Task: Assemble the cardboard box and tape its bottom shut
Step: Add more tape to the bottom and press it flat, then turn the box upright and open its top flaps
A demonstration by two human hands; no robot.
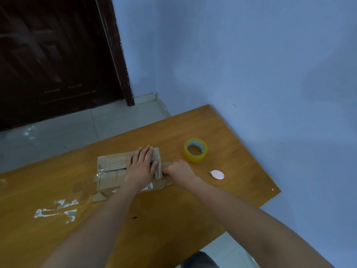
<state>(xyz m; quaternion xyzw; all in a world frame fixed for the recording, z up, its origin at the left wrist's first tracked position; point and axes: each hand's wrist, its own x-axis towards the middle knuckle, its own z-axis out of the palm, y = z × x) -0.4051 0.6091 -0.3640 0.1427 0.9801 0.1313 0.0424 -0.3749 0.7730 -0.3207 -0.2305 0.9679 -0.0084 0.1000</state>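
A worn brown cardboard box (111, 167) lies on the wooden table (173, 219), with old clear tape along its middle seam. My left hand (142, 164) lies flat on the box's top flaps near its right end, fingers straight. At the box's right end my right hand (178, 170) has its fingers curled against a cardboard flap, pinching or pushing it. A roll of yellowish clear tape (195, 149) lies flat on the table to the right of the box.
A small white oval cutter (217, 174) lies on the table right of my right hand. White tape residue (56, 210) marks the table at front left. The table meets a blue wall on the right. A dark door and tiled floor lie behind.
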